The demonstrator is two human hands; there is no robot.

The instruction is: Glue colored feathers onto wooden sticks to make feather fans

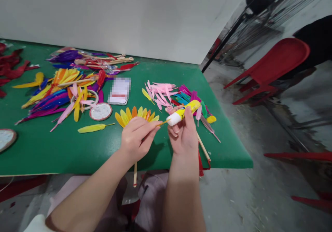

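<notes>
My right hand [183, 135] is wrapped round a yellow and white glue bottle [185, 112], tilted with its white end down toward the left. A thin orange-yellow feather [164, 122] is pinched in my left hand [136, 136], its slim end touching or almost touching the bottle's white end. Most of that feather is hidden by my fingers. Behind my left hand, a fan of yellow and orange feathers [127, 115] lies on the table. Below the hand, a wooden stick [135, 175] sticks out past the table's front edge.
On the green table [103, 152] lie pink feathers [163, 92], a loose yellow feather [93, 128], a phone [119, 90], a round white disc [100, 111] and a mixed feather pile [52, 98]. Another wooden stick [203, 147] lies by my right wrist. A red chair [280, 62] stands beyond, right.
</notes>
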